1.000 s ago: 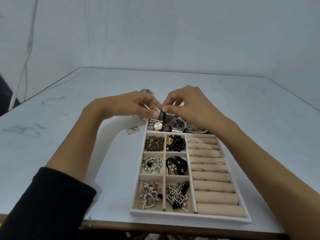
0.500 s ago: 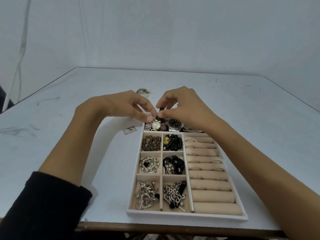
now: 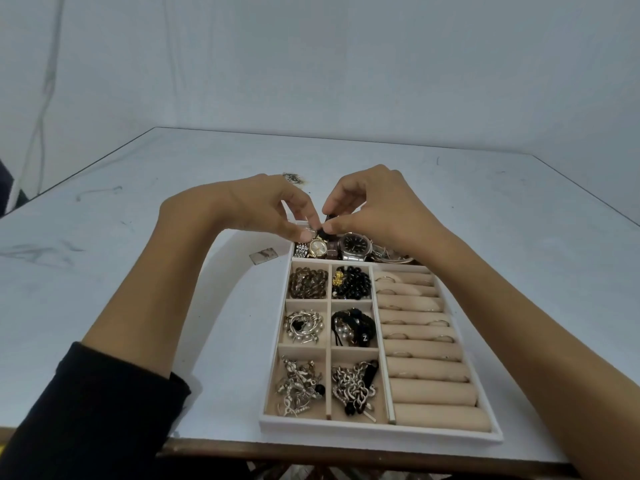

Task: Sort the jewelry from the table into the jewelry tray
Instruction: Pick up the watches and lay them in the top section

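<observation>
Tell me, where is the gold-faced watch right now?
The gold-faced watch lies in the tray's far compartment, left of the dark-faced watch, just under both hands' fingertips.

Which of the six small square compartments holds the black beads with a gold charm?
The far right one of the six, just below the watch row. Black beads with a gold charm fill it; its left neighbour holds brown beads.

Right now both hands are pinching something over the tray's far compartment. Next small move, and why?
Probably lower the small black strap piece into the watch compartment and let go. The left hand and right hand pinch it together just above the gold-faced watch, at the far end of the jewelry tray. What the piece is exactly is unclear.
</observation>
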A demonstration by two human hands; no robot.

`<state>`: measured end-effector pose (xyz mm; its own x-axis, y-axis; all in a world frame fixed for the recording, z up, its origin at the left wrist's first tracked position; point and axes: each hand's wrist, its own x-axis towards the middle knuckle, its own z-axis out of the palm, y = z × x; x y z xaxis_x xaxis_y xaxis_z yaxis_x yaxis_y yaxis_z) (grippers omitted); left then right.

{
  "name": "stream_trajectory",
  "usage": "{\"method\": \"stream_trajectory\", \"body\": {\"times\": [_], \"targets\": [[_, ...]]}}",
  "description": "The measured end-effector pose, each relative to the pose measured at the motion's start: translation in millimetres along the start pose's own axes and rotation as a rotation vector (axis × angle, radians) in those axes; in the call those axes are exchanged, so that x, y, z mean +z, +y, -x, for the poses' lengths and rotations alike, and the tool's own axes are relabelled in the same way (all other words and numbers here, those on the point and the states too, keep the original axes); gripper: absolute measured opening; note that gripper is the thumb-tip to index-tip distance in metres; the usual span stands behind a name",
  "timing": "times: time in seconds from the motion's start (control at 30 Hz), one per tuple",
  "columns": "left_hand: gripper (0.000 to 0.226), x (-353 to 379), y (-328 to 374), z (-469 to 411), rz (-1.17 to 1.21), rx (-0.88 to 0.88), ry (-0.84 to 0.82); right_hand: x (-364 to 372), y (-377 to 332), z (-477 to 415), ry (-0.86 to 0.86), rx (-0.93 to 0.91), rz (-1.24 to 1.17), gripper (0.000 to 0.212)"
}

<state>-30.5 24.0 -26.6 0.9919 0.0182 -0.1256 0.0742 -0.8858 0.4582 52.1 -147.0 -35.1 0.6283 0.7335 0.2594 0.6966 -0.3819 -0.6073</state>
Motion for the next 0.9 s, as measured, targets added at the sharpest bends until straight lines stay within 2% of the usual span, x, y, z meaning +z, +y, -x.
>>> {"method": "stream_trajectory", "body": {"times": [0.27,0.47,0.9], "targets": [[0.019,-0.7,1.6,1.9,-0.004,0.027,0.022,1.9,-1.2,1.3,0.027,0.012,0.031,0.018],[0.021,-0.1,3.1,3.0,0.008,0.045,-0.026,-3.4,-5.8,4.5,0.011,0.005,0.021,0.016],[0.024,1.6,2.1,0.2,0.023,0.000,-0.026,-1.6,-2.6,3.1,-0.004,0.001,0.017,0.010]]}}
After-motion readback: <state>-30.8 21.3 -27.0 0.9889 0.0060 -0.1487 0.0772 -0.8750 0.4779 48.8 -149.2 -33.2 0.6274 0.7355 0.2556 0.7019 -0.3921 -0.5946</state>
